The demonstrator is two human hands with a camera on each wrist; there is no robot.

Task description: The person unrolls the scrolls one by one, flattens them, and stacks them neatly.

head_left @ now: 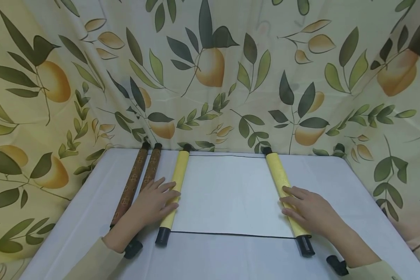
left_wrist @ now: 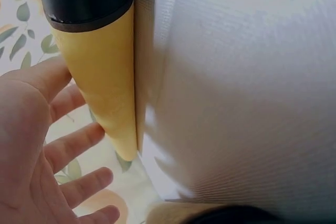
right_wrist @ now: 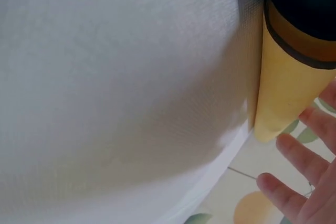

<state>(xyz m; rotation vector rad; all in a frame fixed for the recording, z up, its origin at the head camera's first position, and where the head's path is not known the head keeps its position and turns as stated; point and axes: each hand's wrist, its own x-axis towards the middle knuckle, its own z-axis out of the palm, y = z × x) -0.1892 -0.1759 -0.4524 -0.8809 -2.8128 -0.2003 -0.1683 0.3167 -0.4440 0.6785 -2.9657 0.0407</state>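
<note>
A yellow-backed scroll is spread flat on the table, white sheet facing up between its left roll and right roll. Both rolls end in black knobs. My left hand rests its fairly straight, spread fingers on the left roll. On the right roll lie the extended fingers of my right hand. The left wrist view has the yellow roll beside the spread fingers. In the right wrist view, fingertips are right at the other roll's side.
Two brown patterned rolls with dark ends lie left of the scroll, partly behind my left hand and forearm. A white cloth covers the table. Behind its back edge hangs a fruit-and-leaf printed curtain.
</note>
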